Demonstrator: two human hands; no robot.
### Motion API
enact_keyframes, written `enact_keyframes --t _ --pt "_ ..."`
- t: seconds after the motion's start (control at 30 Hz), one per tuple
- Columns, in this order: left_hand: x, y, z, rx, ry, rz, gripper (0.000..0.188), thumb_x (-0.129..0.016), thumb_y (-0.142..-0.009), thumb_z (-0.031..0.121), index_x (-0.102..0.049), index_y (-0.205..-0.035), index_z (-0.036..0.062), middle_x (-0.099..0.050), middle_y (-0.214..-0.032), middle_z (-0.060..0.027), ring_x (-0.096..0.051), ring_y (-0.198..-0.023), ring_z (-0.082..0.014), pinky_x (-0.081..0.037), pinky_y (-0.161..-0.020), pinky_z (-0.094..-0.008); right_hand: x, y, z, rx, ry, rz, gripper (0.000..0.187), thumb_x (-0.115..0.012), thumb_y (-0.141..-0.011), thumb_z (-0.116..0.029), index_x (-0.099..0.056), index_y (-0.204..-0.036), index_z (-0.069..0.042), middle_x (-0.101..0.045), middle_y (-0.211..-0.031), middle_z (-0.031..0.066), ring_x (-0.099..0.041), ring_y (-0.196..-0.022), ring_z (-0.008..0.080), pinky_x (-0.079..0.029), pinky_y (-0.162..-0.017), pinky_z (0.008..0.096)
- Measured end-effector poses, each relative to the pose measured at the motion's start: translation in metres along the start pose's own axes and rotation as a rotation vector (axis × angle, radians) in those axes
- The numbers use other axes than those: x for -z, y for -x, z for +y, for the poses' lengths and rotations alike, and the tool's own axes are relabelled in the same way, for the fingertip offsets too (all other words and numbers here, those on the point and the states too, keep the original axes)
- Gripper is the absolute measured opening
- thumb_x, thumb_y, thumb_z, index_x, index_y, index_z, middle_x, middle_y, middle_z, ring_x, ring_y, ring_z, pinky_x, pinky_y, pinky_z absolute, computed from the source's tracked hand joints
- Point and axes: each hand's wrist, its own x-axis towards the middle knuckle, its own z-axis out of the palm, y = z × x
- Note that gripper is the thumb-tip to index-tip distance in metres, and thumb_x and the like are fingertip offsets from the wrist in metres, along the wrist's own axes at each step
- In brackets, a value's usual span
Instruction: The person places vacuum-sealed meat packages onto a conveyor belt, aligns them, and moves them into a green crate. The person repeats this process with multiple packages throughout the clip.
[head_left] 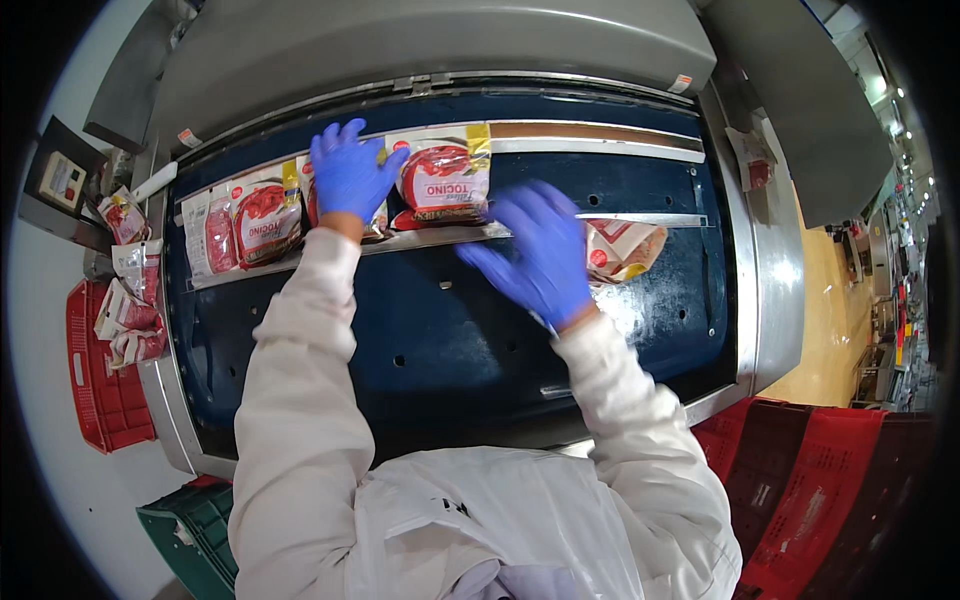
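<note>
Several red and white plastic food packets with yellow corners lie in a row on the dark blue bed of a metal machine. My left hand (355,172), in a blue glove, rests with spread fingers over a packet partly hidden under it. To its left lies a flat packet (265,215); to its right, another packet (440,172), close to its thumb. My right hand (540,252), also blue-gloved and slightly blurred, has its fingers apart, near that packet's lower right corner. Beside the right hand a loose packet (622,250) lies tilted over the lower metal bar (675,220).
A grey lid (430,45) rises behind the blue bed (440,350). More packets (137,275) lie on the machine's left edge, above a red crate (90,390). A green crate (190,530) stands lower left, red crates (815,500) lower right. One packet (750,158) rests at the right edge.
</note>
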Motion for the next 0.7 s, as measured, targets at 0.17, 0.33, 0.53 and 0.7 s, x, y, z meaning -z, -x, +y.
enact_keyframes --t 0.17,0.33,0.53,0.7 --pt "0.124 0.052 0.090 -0.032 0.888 -0.024 0.026 -0.070 -0.082 0.030 -0.068 -0.099 0.0104 -0.058 -0.110 -0.0133 -0.055 -0.105 -0.0313 -0.043 -0.094 -0.0417 0.052 0.146 0.065 -0.186 0.421 0.230 0.051 -0.076 -0.064 -0.058 -0.061 -0.090 -0.016 -0.057 -0.094 0.0035 -0.051 -0.095 0.0237 -0.033 -0.090 0.0418" --pt "0.083 0.127 0.167 -0.136 1.118 -0.303 0.056 -0.079 -0.074 0.031 -0.057 -0.121 0.0096 -0.050 -0.122 -0.0149 -0.051 -0.114 -0.0304 -0.041 -0.101 -0.0387 0.064 0.088 0.108 0.039 0.444 -0.258 0.040 -0.054 -0.082 -0.055 -0.070 -0.079 -0.018 -0.064 -0.077 0.0015 -0.060 -0.081 0.0193 -0.035 -0.086 0.0403" --pt "0.109 0.107 0.219 0.131 1.921 -0.396 0.075 -0.075 -0.079 0.024 -0.034 -0.138 0.0020 -0.044 -0.137 -0.0114 -0.047 -0.124 -0.0242 -0.041 -0.103 -0.0377 0.136 0.046 0.036 0.638 0.365 -0.333 0.019 -0.060 -0.076 -0.041 -0.066 -0.077 -0.024 -0.060 -0.075 -0.0052 -0.058 -0.081 0.0147 -0.038 -0.087 0.0347" --pt "0.082 0.129 0.232 0.158 1.633 -0.200 0.045 -0.068 -0.081 0.016 -0.051 -0.122 0.0048 -0.058 -0.115 -0.0095 -0.059 -0.104 -0.0229 -0.045 -0.095 -0.0380 0.161 0.060 0.035 0.634 0.332 -0.290 0.007 -0.061 -0.073 -0.027 -0.061 -0.071 -0.020 -0.058 -0.073 -0.0038 -0.058 -0.083 0.0152 -0.041 -0.087 0.0304"
